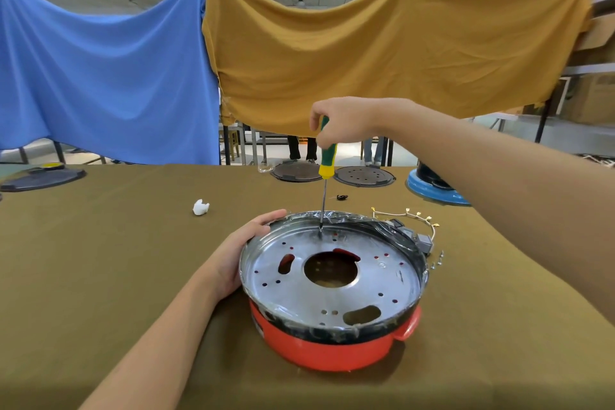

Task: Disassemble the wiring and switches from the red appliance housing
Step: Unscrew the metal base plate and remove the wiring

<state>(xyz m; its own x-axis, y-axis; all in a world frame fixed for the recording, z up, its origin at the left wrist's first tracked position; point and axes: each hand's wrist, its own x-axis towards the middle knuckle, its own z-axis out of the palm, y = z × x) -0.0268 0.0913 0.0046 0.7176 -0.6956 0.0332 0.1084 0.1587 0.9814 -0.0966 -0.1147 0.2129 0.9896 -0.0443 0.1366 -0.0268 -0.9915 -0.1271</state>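
Head view. The red appliance housing (332,348) sits upside-down at table centre, its perforated metal base plate (332,280) facing up, apparently so the fasteners can be reached. The left hand (239,256) cups the rim at 9 o'clock, fingers lightly curved against it, probably to stop rotation. The right hand (342,123) grips the handle of a green-and-yellow screwdriver (327,156), held vertical with its tip on the plate at 12 o'clock. Loose wiring with switches (412,226) lies just beside the rim at 2 o'clock.
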